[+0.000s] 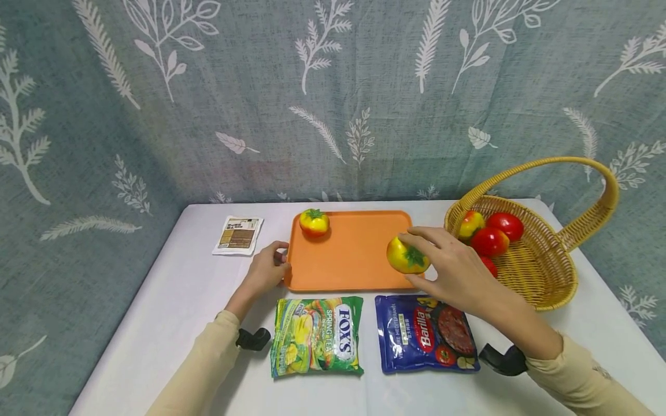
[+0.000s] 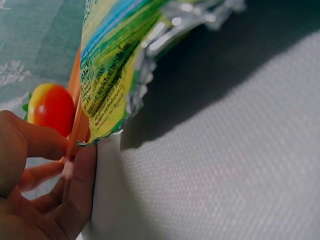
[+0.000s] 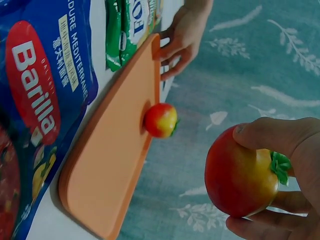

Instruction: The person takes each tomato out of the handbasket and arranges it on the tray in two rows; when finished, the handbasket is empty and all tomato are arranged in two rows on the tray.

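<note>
The thumb and fingers of the right hand [image 1: 458, 267] grip a yellow-and-red fruit [image 1: 402, 257] with green leaves, raised over the 3 o'clock end of the orange tray [image 1: 354, 254]. The left hand [image 1: 266, 269] pinches the tray's rim at 9 o'clock, thumb and fingers bent about the edge. On the tray, towards 10 o'clock, sits a second fruit [image 1: 314, 225], leaves up. Taking the tray as the dial's centre, the green Fox's bag [image 1: 317, 337] lies just beside it at 7 o'clock, and the blue Barilla pouch [image 1: 413, 341] between 4 and 5. A white sachet [image 1: 237, 236] is near 9 o'clock, past the left fingers. Out at 3 o'clock stands a wicker basket [image 1: 528, 274], handle arching above, with red and yellow fruits [image 1: 490, 241] gathered towards its own 10 o'clock.
</note>
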A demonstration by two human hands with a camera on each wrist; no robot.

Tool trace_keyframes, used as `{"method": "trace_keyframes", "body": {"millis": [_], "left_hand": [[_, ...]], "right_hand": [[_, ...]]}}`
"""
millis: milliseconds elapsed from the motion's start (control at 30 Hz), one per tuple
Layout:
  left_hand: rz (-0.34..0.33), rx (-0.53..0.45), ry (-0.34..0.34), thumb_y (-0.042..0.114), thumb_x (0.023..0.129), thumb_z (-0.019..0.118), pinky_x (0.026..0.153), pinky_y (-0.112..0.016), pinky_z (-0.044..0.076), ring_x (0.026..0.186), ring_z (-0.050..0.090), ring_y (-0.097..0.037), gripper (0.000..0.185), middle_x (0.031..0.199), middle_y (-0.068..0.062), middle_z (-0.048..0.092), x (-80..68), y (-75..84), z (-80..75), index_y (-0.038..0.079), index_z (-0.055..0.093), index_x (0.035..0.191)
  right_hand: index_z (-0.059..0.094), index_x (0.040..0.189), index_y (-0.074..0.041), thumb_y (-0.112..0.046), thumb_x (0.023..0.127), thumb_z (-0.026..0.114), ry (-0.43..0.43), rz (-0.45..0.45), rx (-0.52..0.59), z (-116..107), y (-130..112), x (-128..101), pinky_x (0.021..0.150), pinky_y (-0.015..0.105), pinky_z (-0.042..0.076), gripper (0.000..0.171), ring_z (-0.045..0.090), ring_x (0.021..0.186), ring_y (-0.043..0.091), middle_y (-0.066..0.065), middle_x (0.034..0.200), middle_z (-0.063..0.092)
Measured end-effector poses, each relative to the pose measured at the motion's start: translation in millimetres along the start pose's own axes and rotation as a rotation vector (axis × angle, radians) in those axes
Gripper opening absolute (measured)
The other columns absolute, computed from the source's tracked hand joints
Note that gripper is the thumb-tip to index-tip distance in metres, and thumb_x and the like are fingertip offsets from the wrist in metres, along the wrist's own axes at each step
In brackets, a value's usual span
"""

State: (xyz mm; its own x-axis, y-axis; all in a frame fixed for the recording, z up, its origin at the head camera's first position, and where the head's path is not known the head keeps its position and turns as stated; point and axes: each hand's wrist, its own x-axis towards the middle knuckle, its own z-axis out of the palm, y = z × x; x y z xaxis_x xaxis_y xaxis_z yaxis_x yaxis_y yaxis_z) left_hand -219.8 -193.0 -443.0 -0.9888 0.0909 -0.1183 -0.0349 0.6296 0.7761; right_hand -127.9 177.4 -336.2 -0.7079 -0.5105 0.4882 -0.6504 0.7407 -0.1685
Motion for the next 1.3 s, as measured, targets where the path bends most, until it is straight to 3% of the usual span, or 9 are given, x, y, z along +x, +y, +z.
{"method": "trace_keyframes", "body": {"millis": [467,833,1000,1300], "left_hand": [[0.001,-0.002,-0.003,0.002,0.092,0.06,0.057,-0.03,0.058,0.084,0.061,-0.026,0.048,0.106,-0.017,0.06,-1.4,-0.3,0.0,0.001,0.05,0.138],[0.009,-0.011,-0.001,0.001,0.091,0.061,0.057,-0.031,0.058,0.082,0.06,-0.025,0.047,0.104,-0.017,0.06,-1.6,1.8,-0.5,0.0,0.051,0.137],[0.01,-0.017,-0.002,0.001,0.09,0.06,0.056,-0.031,0.058,0.082,0.06,-0.025,0.048,0.103,-0.017,0.06,-2.2,0.8,0.0,0.0,0.05,0.137],[0.012,-0.025,-0.008,0.001,0.091,0.06,0.057,-0.032,0.058,0.084,0.061,-0.026,0.047,0.104,-0.017,0.059,-1.0,0.4,-1.2,0.001,0.05,0.138]], "right_hand": [[0.061,0.133,-0.008,-0.026,0.074,0.088,-0.029,-0.061,0.074,19,-13,19,0.085,0.041,0.057,0.067,0.06,0.112,0.029,0.013,0.128,0.059],[0.062,0.133,-0.01,-0.028,0.077,0.085,-0.07,-0.084,0.102,37,-23,31,0.083,0.043,0.057,0.063,0.057,0.118,0.031,0.013,0.13,0.059],[0.063,0.131,-0.009,-0.028,0.077,0.086,-0.058,-0.11,0.12,46,-26,38,0.089,0.043,0.054,0.062,0.057,0.117,0.03,0.012,0.128,0.06],[0.063,0.132,-0.01,-0.029,0.078,0.085,-0.092,-0.097,0.128,56,-32,48,0.087,0.041,0.054,0.061,0.059,0.113,0.027,0.009,0.125,0.061]]}}
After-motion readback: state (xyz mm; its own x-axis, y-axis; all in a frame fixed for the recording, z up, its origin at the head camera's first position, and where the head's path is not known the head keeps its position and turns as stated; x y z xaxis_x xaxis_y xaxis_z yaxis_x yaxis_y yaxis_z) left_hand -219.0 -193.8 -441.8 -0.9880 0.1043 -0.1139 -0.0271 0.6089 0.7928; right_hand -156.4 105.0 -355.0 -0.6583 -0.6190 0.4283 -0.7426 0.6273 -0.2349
